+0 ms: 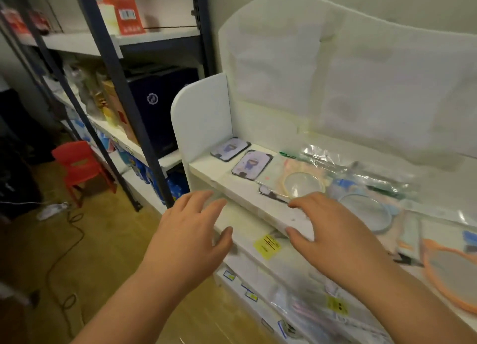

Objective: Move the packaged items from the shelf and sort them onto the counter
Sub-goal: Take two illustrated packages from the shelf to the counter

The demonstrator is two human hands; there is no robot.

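Observation:
A white shelf unit (247,196) fills the right side. On its top board lie two dark-framed cartoon cards (229,148) (251,164), a packaged round yellow-rimmed mirror (303,183), a blue-rimmed one (366,212) and an orange-rimmed one (449,274), all in clear bags. My left hand (191,238) hovers open in front of the board's left end, holding nothing. My right hand (333,227) is spread open over the front edge, fingertips near the yellow-rimmed mirror package. A lower board holds clear packages with yellow labels (267,245).
A dark metal rack (113,67) stands at the left with a red box (126,11), a navy box (160,103) and other goods. A red plastic chair (77,168) and cables (64,230) sit on the wooden floor.

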